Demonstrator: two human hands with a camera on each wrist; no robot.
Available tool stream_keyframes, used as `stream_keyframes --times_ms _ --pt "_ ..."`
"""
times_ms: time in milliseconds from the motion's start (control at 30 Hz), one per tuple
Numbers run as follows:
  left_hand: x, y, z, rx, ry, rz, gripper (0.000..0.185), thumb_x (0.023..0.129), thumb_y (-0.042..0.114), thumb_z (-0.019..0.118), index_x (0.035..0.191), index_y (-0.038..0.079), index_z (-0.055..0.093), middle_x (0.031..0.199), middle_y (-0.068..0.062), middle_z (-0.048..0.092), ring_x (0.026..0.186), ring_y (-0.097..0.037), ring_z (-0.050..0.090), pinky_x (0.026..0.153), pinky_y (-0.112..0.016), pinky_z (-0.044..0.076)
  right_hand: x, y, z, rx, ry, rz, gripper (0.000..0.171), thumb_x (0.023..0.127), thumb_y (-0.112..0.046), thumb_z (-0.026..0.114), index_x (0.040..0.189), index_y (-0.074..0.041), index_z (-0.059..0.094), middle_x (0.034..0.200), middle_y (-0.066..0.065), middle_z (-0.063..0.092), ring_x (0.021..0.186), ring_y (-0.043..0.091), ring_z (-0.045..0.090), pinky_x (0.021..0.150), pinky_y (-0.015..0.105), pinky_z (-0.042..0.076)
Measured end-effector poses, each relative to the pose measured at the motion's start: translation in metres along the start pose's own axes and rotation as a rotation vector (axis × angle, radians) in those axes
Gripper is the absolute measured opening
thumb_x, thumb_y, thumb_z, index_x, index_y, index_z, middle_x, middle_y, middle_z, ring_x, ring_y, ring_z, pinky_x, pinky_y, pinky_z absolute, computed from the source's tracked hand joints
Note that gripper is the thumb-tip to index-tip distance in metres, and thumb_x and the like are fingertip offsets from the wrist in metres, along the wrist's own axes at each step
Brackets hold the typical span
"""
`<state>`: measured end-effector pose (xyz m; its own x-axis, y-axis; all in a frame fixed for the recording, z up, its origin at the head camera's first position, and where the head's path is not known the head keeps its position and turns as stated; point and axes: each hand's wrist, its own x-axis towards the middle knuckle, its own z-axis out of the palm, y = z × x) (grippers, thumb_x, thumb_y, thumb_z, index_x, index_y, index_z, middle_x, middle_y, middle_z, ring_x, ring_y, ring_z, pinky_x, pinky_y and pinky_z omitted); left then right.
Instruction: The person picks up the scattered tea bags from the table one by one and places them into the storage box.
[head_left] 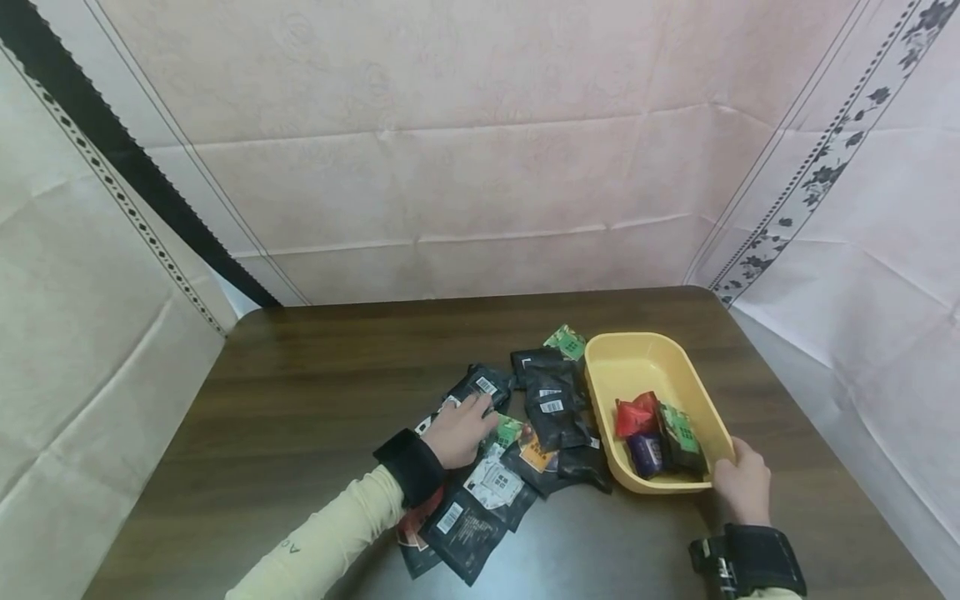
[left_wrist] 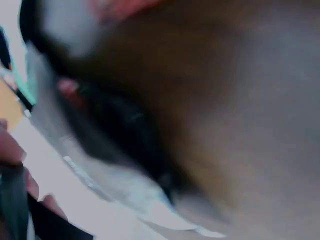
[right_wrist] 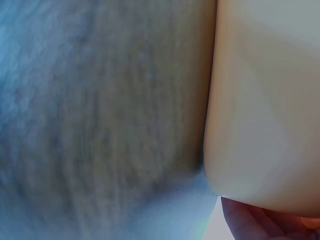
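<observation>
My left hand [head_left: 463,431] lies over a pile of black snack packets [head_left: 467,533], its fingertips among the packets at the pile's left side. Blurred packets [left_wrist: 130,135] fill part of the left wrist view, with fingertips [left_wrist: 31,184] at its left edge; I cannot tell whether they pinch one. With my right hand [head_left: 742,483] I grip the near right corner of a yellow plastic basket [head_left: 637,342]. Inside it sit a red packet [head_left: 635,415], a purple packet [head_left: 645,454] and a black-and-green packet [head_left: 681,437]. The right wrist view shows the basket's outer wall [right_wrist: 265,100] close up.
More black packets [head_left: 553,408] are heaped against the basket's left side, with a green packet [head_left: 567,341] at the far end. All of this stands on a dark wooden table [head_left: 337,375]. Pale patterned cloth [head_left: 465,167] hangs behind the table and along both sides.
</observation>
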<state>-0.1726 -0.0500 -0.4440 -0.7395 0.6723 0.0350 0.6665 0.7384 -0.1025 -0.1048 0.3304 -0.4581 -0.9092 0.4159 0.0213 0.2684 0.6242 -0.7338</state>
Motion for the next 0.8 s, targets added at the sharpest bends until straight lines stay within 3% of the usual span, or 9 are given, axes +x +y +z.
stream_keyframes --times_ms 200,400,667,800 --pt "0.011 0.003 -0.013 -0.03 0.045 0.048 0.033 0.077 0.01 0.064 0.109 0.016 0.056 0.108 -0.006 0.046 0.09 -0.017 0.048 0.06 -0.027 0.046 -0.001 0.0 -0.002 -0.01 0.02 -0.007 0.044 0.073 0.005 0.039 0.115 0.014 0.048 0.093 0.034 0.055 0.077 0.039 0.051 0.06 0.036 0.039" --pt "0.029 0.015 -0.028 -0.043 0.066 0.106 0.038 0.074 0.01 0.068 0.11 0.016 0.058 0.104 -0.004 0.045 0.083 -0.014 0.047 0.056 -0.022 0.042 -0.002 -0.003 -0.002 -0.01 0.028 -0.028 0.043 0.074 0.005 0.038 0.114 0.015 0.048 0.095 0.036 0.054 0.078 0.041 0.052 0.062 0.04 0.04" --pt "0.058 0.044 -0.046 -0.031 0.035 0.205 0.041 0.074 0.014 0.068 0.113 0.02 0.057 0.112 -0.003 0.044 0.089 -0.014 0.048 0.063 -0.022 0.045 -0.002 -0.002 0.002 -0.005 0.03 -0.027 0.041 0.075 0.004 0.037 0.114 0.014 0.049 0.094 0.035 0.054 0.078 0.042 0.052 0.067 0.047 0.04" --pt "0.076 0.065 -0.057 -0.091 0.0 0.258 0.041 0.075 0.012 0.067 0.113 0.022 0.057 0.109 0.0 0.043 0.087 -0.011 0.048 0.06 -0.019 0.043 -0.003 -0.002 0.003 -0.003 0.041 -0.028 0.042 0.075 0.004 0.037 0.114 0.015 0.048 0.095 0.036 0.054 0.079 0.043 0.052 0.068 0.05 0.04"
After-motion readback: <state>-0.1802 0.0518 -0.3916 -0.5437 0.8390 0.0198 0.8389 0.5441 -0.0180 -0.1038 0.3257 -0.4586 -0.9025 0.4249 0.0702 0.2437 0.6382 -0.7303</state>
